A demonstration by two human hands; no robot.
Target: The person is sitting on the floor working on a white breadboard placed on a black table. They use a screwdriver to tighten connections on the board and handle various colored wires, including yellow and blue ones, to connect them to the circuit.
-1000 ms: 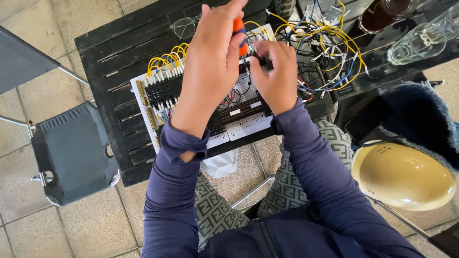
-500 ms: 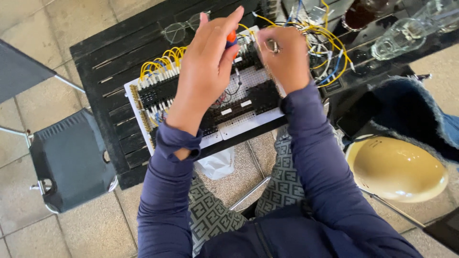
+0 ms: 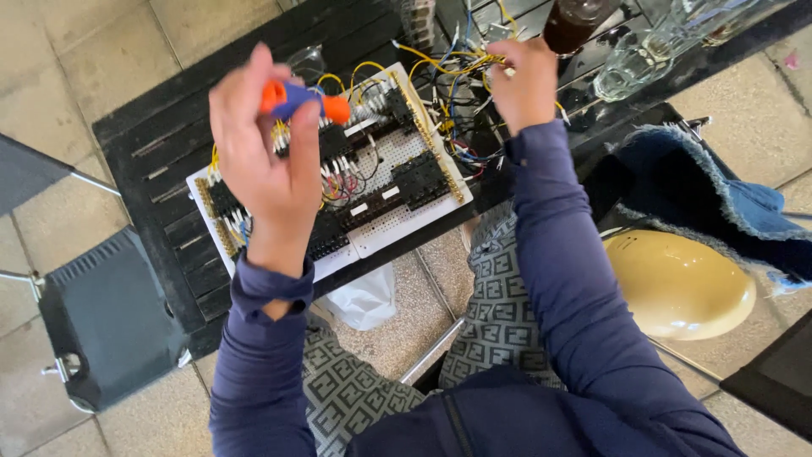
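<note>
Head view shows my left hand (image 3: 258,152) clamped on an orange-and-blue screwdriver (image 3: 303,99), right hand (image 3: 526,80) pinching yellow wires (image 3: 440,63) above the white wiring board (image 3: 397,224) on the bench (image 3: 156,156).

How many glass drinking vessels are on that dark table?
2 that I can make out: a clear glass at the table's far right, past the right hand, and a dark brown bottle just left of it. More may lie beyond the frame's edge.

Board (image 3: 385,182) on table (image 3: 161,144); helmet (image 3: 677,283) right.
</note>
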